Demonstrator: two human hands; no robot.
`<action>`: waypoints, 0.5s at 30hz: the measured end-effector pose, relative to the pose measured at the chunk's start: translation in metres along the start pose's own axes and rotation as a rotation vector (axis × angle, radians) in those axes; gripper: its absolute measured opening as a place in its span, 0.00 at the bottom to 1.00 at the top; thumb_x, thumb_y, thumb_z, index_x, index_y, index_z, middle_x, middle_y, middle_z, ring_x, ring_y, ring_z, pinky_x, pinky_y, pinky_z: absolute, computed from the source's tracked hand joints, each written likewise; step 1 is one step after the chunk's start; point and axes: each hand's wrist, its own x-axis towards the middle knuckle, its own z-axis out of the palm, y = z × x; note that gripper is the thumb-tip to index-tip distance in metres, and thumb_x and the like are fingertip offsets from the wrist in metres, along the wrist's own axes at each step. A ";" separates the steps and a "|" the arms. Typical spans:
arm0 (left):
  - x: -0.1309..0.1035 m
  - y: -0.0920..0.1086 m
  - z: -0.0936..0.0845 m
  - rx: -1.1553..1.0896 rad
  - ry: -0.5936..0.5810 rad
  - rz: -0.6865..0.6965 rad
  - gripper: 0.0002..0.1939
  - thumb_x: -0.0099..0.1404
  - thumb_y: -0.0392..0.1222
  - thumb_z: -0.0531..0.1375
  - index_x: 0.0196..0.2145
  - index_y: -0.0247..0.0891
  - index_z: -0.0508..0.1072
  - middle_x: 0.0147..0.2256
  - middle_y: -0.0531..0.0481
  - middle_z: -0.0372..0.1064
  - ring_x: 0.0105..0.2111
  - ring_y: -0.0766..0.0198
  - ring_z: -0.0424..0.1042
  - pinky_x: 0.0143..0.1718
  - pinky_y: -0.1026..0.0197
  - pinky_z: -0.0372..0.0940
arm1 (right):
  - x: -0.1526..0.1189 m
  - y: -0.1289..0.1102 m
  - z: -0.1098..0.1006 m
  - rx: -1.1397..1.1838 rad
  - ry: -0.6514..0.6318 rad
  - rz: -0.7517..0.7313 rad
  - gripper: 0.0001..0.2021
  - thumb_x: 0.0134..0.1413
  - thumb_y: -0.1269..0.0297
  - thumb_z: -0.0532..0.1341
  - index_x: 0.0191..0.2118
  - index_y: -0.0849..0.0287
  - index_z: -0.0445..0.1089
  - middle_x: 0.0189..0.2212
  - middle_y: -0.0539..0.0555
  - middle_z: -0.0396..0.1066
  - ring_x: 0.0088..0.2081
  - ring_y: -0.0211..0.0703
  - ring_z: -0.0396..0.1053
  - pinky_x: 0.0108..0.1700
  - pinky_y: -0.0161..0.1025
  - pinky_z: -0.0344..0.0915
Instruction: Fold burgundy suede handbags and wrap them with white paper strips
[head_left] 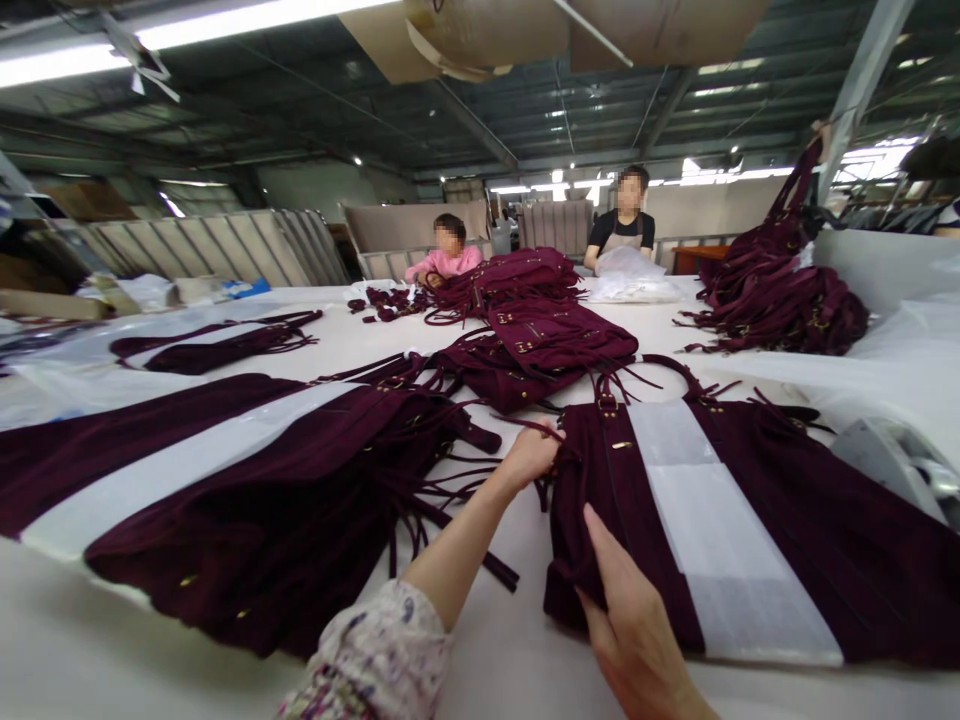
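Note:
A dark maroon handbag [607,500] lies flat on the table in front of me, with a band of white paper [720,540] wrapped across it. At its upper left corner my left hand [534,452] is closed on the edge of the bag, where thin straps come out. Lower down, my right hand [630,620] grips the bag's left side, fingers lying along the cloth and the tips partly hidden in the fold. The bag's looped handle [675,368] stands out at the top. To the left lies a pile of similar maroon bags [285,500] with a white paper band [187,465].
More maroon bags [547,340] are heaped mid-table, and another heap [787,300] is at the right. A tape dispenser-like grey object [900,465] sits at the right edge. Two people, one in a pink top [454,262] and one in an apron [626,235], work across the table.

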 end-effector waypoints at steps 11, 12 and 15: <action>-0.041 -0.028 0.021 0.218 -0.165 0.187 0.06 0.58 0.39 0.54 0.34 0.36 0.67 0.28 0.55 0.62 0.28 0.68 0.63 0.32 0.66 0.61 | 0.030 -0.015 -0.034 -0.082 -0.209 0.202 0.20 0.58 0.51 0.58 0.52 0.54 0.67 0.35 0.53 0.71 0.35 0.44 0.70 0.39 0.39 0.66; -0.042 -0.028 0.026 0.258 -0.160 0.216 0.05 0.57 0.38 0.55 0.33 0.37 0.67 0.29 0.54 0.63 0.30 0.67 0.64 0.36 0.64 0.62 | 0.032 -0.017 -0.031 -0.115 -0.213 0.190 0.17 0.57 0.51 0.59 0.47 0.54 0.69 0.33 0.52 0.70 0.34 0.43 0.69 0.38 0.38 0.65; -0.041 -0.028 0.036 0.371 -0.176 0.274 0.06 0.56 0.36 0.56 0.33 0.36 0.69 0.36 0.50 0.68 0.40 0.60 0.66 0.48 0.58 0.60 | 0.037 -0.024 -0.019 -0.246 -0.149 0.127 0.09 0.56 0.57 0.59 0.33 0.56 0.68 0.29 0.52 0.66 0.32 0.44 0.66 0.34 0.38 0.60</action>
